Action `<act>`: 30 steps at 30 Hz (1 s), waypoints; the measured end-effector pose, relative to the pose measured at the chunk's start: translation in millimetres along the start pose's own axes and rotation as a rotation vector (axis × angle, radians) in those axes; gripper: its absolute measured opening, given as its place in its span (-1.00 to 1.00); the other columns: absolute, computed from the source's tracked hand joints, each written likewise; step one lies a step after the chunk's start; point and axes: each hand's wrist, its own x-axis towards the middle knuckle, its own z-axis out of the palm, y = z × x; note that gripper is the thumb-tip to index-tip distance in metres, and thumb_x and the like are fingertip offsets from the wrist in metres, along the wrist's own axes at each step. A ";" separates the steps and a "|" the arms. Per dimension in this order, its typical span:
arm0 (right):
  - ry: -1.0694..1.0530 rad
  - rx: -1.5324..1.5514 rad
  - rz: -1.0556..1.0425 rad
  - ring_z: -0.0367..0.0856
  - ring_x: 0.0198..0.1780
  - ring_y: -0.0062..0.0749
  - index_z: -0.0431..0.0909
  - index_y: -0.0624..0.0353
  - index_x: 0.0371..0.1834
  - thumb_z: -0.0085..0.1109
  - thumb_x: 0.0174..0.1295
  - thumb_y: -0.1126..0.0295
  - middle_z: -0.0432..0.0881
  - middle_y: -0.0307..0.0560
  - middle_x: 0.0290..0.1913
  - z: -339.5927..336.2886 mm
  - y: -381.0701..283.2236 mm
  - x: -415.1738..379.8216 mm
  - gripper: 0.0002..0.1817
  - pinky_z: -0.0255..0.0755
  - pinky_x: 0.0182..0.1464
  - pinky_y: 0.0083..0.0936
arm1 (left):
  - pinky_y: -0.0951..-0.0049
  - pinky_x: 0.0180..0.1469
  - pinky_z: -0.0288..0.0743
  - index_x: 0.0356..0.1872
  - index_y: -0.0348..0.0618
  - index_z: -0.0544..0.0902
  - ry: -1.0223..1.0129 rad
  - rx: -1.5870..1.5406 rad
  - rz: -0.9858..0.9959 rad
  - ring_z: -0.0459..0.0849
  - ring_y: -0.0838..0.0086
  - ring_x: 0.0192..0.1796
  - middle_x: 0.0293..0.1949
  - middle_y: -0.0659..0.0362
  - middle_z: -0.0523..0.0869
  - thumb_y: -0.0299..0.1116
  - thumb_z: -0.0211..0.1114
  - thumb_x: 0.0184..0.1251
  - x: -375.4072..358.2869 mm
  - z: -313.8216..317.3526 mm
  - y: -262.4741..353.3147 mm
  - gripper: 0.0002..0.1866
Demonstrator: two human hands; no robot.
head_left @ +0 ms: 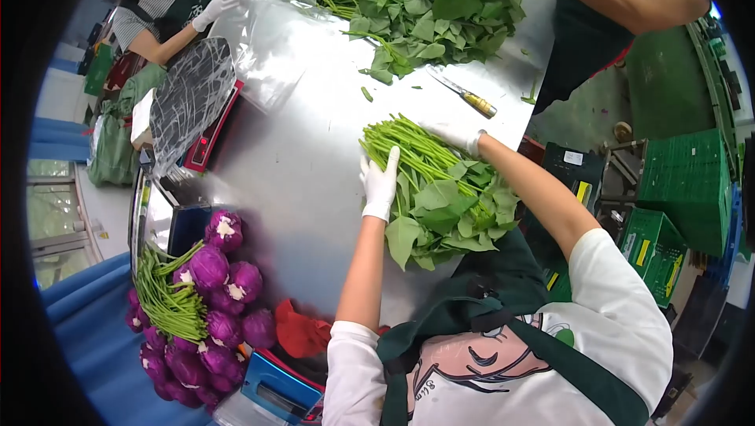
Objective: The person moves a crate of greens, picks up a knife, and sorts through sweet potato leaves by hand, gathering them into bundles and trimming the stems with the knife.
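Note:
A bunch of leafy greens, likely sweet potato leaves, lies across the near edge of the metal table, stems pointing away from me and leaves towards my apron. My left hand, in a white glove, grips its left side with the thumb over the stems. On the far right side, my gloved right hand cups the stems; its fingertips are hard to make out. Just beyond that hand rests a knife with a yellowish handle. A large heap of the same greens covers the table's far end.
Purple cabbages and a bundle of long green stems are at the left. A red scale has plastic film over it. Green crates stand at right. Two co-workers are across the table, one with gloved hands. A red cloth lies near me.

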 end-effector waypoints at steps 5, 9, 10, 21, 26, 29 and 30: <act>-0.115 0.295 -0.041 0.39 0.14 -0.35 0.20 0.35 0.24 0.15 0.04 -0.15 0.37 0.12 0.16 26.4 -40.4 -35.1 -0.12 0.27 0.16 -0.50 | 0.32 0.08 0.40 0.26 -0.21 0.16 -0.130 -0.778 -0.127 0.40 0.30 0.13 0.18 0.03 0.29 0.02 0.26 0.11 4.0 2.0 18.1 -0.21; -0.157 0.393 -0.085 0.42 0.08 -0.37 0.13 0.42 0.24 0.33 -0.04 0.04 0.40 0.10 0.11 31.8 -40.2 -38.1 -0.10 0.30 0.14 -0.49 | 0.35 -0.05 0.49 0.21 -0.22 0.20 -0.100 -1.089 -0.252 0.50 0.34 -0.01 0.05 0.05 0.43 -0.22 0.35 0.07 -17.2 -2.8 35.4 -0.29; -0.140 0.389 -0.119 0.41 0.08 -0.38 0.13 0.41 0.23 0.35 -0.05 0.07 0.40 0.09 0.11 35.7 -38.7 -42.2 -0.10 0.29 0.14 -0.49 | 0.35 -0.05 0.49 0.20 -0.22 0.21 -0.145 -1.114 -0.217 0.50 0.34 -0.01 0.04 0.05 0.44 -0.23 0.34 0.08 -24.3 -5.2 36.2 -0.30; 0.290 0.041 -0.434 0.25 0.23 -0.22 0.01 0.35 0.26 0.45 -0.18 0.18 0.26 0.13 0.17 98.1 -72.4 -134.6 0.00 0.13 0.26 -0.36 | 0.47 0.00 0.42 0.05 -0.26 0.42 -0.309 -0.904 0.134 0.53 0.46 -0.08 -0.08 0.16 0.56 -0.50 0.29 0.03 -96.3 -60.9 63.3 -0.52; 0.481 0.138 -0.654 0.15 0.27 -0.24 -0.18 0.32 0.30 0.43 -0.13 0.29 0.15 0.12 0.22 138.0 -108.8 -175.7 0.05 0.04 0.30 -0.38 | 0.47 0.06 0.39 0.08 -0.26 0.38 -0.438 -0.697 0.379 0.51 0.48 -0.02 -0.05 0.17 0.55 -0.51 0.43 -0.17 -129.5 -123.4 106.3 -0.33; 0.517 0.312 -0.728 0.05 0.27 -0.05 -0.22 0.36 0.30 0.31 -0.03 0.10 0.07 0.25 0.21 178.6 -105.0 -184.3 0.02 -0.09 0.32 -0.28 | 0.46 0.08 0.37 0.10 -0.28 0.36 -0.561 -0.480 0.371 0.50 0.48 0.00 -0.02 0.16 0.53 -0.45 0.48 -0.22 -144.3 -151.3 124.3 -0.27; 0.520 0.330 -0.749 0.03 0.23 0.14 -0.22 0.39 0.28 0.23 0.00 -0.06 0.05 0.36 0.17 185.9 -104.5 -189.4 0.05 -0.16 0.32 -0.19 | 0.46 0.08 0.36 0.10 -0.28 0.36 -0.603 -0.420 0.352 0.49 0.48 0.01 -0.02 0.16 0.53 -0.43 0.48 -0.22 -147.7 -156.6 127.5 -0.27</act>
